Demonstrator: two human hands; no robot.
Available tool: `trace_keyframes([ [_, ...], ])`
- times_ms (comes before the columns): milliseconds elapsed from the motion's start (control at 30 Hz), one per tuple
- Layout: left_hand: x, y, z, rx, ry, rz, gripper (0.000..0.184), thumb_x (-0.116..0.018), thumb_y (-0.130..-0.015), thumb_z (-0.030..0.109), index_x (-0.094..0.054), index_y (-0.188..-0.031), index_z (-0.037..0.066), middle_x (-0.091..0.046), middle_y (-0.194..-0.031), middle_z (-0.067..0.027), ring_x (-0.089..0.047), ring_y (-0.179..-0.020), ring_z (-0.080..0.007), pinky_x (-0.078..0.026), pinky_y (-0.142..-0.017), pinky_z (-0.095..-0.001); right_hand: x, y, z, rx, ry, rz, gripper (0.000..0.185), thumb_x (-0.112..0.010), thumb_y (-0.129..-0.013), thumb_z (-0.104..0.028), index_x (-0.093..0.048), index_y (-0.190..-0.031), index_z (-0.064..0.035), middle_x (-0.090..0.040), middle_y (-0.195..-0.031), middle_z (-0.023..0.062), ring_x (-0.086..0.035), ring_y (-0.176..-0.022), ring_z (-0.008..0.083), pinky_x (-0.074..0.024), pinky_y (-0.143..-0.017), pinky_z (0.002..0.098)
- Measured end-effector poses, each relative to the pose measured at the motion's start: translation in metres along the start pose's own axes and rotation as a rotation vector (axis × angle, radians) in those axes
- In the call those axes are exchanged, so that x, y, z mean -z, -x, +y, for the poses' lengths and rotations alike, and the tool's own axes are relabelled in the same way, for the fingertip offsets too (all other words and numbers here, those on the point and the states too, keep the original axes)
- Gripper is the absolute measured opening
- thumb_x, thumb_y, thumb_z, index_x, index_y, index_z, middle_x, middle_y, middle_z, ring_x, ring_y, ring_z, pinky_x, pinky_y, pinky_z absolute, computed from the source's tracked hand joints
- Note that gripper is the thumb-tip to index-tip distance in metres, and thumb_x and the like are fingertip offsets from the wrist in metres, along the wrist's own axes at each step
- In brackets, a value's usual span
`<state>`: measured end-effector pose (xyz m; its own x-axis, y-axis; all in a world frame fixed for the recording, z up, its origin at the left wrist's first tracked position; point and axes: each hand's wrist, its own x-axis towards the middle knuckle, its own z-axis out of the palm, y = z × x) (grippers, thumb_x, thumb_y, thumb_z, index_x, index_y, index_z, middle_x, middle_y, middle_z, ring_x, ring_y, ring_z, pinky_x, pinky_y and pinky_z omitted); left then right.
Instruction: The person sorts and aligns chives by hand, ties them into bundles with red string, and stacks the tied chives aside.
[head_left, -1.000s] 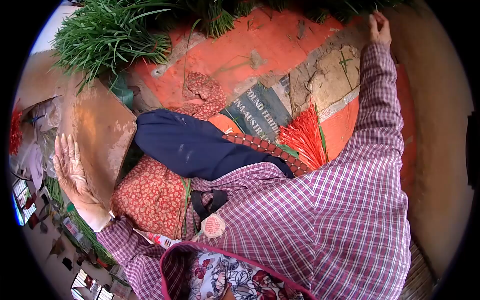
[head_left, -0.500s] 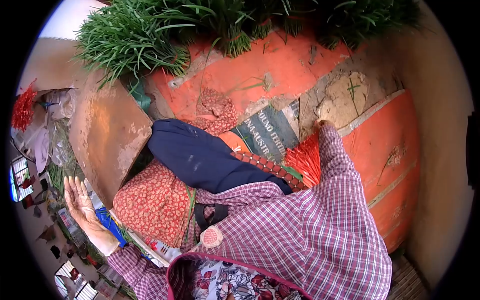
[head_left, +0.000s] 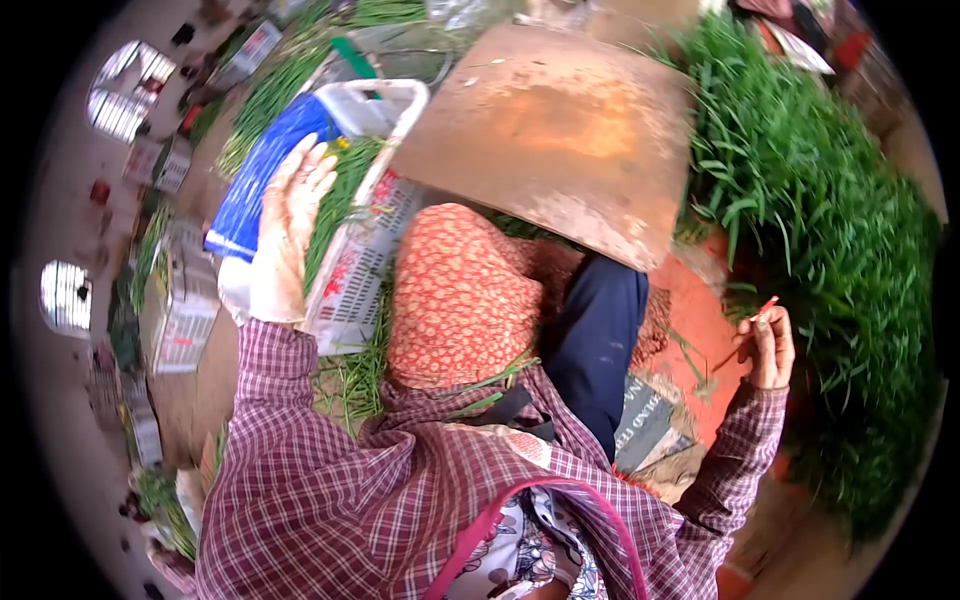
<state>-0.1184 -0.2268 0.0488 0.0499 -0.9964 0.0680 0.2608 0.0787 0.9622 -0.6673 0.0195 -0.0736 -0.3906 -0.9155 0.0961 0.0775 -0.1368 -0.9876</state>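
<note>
My left hand (head_left: 290,225), in a pale glove, hovers over a white basket (head_left: 415,100) that holds green stalks (head_left: 345,190) and a blue plastic sheet (head_left: 262,180). Its fingers point up and it holds nothing visible. On the right, my bare right hand (head_left: 768,345) pinches a thin red strip (head_left: 766,305) between thumb and fingers, beside the piled green bunches (head_left: 800,180). A worn brown board (head_left: 560,120) lies between the two hands, beyond my knees.
Red patterned cloth (head_left: 455,300) and a dark blue sleeve or trouser leg (head_left: 600,340) cover my lap. Loose stalks lie beside the basket. More crates (head_left: 182,310) stand at the far left. At the lower left, part of another person (head_left: 165,560) shows.
The view has swung left, bringing the basket fully into sight. My left hand has moved over the basket. My right hand has left the red strips with one strip pinched in it.
</note>
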Motion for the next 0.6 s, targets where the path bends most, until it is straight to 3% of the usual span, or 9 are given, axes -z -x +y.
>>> trace_keyframes([
  [133, 0.076, 0.021, 0.001, -0.027, 0.102, 0.21, 0.042, -0.058, -0.086, 0.021, -0.052, -0.122, -0.002, -0.061, -0.111, -0.0157, -0.061, -0.098, -0.0275, -0.048, -0.087, -0.0373, -0.08, -0.135, -0.072, 0.119, -0.248, -0.188, 0.017, -0.046, -0.095, -0.016, -0.05, -0.108, -0.0054, -0.056, -0.086, 0.0045, -0.057, -0.067, 0.0102, -0.0469, -0.047, 0.0196],
  [233, 0.133, 0.044, 0.009, -0.055, 0.1, 0.391, 0.04, -0.058, -0.087, 0.019, -0.053, -0.121, -0.002, -0.061, -0.11, -0.0167, -0.062, -0.095, -0.0279, -0.05, -0.083, -0.0366, -0.14, -0.255, -0.073, -0.123, -0.578, -0.519, 0.021, -0.046, -0.097, -0.021, -0.054, -0.108, -0.0048, -0.058, -0.093, 0.0039, -0.058, -0.078, 0.0107, -0.0561, -0.057, 0.0209],
  [300, 0.181, 0.06, 0.009, -0.051, 0.068, 0.489, 0.044, -0.06, -0.086, 0.021, -0.051, -0.122, -0.002, -0.06, -0.112, -0.0147, -0.062, -0.097, -0.0268, -0.05, -0.086, -0.0359, -0.193, -0.314, -0.043, -0.168, -0.388, -0.494, 0.02, -0.054, -0.093, -0.024, -0.058, -0.1, -0.0065, -0.061, -0.089, 0.0009, -0.06, -0.078, 0.0107, -0.0537, -0.058, 0.0177],
  [333, 0.204, 0.071, 0.007, -0.049, 0.062, 0.53, 0.043, -0.059, -0.086, 0.022, -0.052, -0.122, -0.002, -0.061, -0.111, -0.014, -0.062, -0.097, -0.026, -0.049, -0.087, -0.0354, -0.231, -0.327, -0.025, -0.22, -0.282, -0.259, 0.02, -0.058, -0.09, -0.025, -0.06, -0.099, -0.0071, -0.062, -0.087, -0.0006, -0.061, -0.082, 0.011, -0.0528, -0.062, 0.0188],
  [367, 0.223, 0.082, 0.005, -0.044, 0.057, 0.569, 0.043, -0.058, -0.087, 0.024, -0.052, -0.122, -0.001, -0.061, -0.111, -0.0133, -0.062, -0.097, -0.0253, -0.048, -0.087, -0.035, -0.245, -0.362, 0.012, -0.244, -0.273, -0.324, 0.019, -0.06, -0.089, -0.022, -0.06, -0.1, -0.0068, -0.062, -0.088, 0.0005, -0.062, -0.085, 0.0141, -0.0535, -0.068, 0.0276],
  [467, 0.26, 0.109, 0.008, 0.021, -0.041, 0.695, 0.042, -0.055, -0.089, 0.025, -0.052, -0.122, 0.0, -0.062, -0.108, -0.0121, -0.061, -0.097, -0.0228, -0.048, -0.087, -0.0339, -0.275, -0.436, 0.106, -0.283, -0.002, -0.261, 0.022, -0.06, -0.088, -0.021, -0.059, -0.106, -0.0084, -0.062, -0.093, 0.0034, -0.062, -0.088, 0.0179, -0.0523, -0.072, 0.0311],
  [533, 0.288, 0.136, 0.007, 0.139, -0.212, 0.723, 0.042, -0.055, -0.089, 0.027, -0.053, -0.122, 0.002, -0.063, -0.107, -0.0095, -0.061, -0.096, -0.0198, -0.046, -0.087, -0.033, -0.287, -0.477, 0.155, -0.167, 0.483, -0.25, 0.024, -0.059, -0.088, -0.021, -0.058, -0.11, -0.0095, -0.062, -0.096, 0.0052, -0.061, -0.089, 0.0204, -0.0515, -0.075, 0.0334],
  [600, 0.303, 0.148, 0.003, 0.186, -0.315, 0.794, 0.034, -0.058, -0.088, 0.027, -0.061, -0.115, 0.007, -0.063, -0.11, -0.0071, -0.06, -0.099, -0.0165, -0.045, -0.088, -0.0332, -0.266, -0.494, 0.15, 0.112, 1.166, -0.277, 0.027, -0.059, -0.088, -0.021, -0.057, -0.114, -0.0107, -0.063, -0.099, 0.0071, -0.061, -0.091, 0.0229, -0.0507, -0.078, 0.0357],
])
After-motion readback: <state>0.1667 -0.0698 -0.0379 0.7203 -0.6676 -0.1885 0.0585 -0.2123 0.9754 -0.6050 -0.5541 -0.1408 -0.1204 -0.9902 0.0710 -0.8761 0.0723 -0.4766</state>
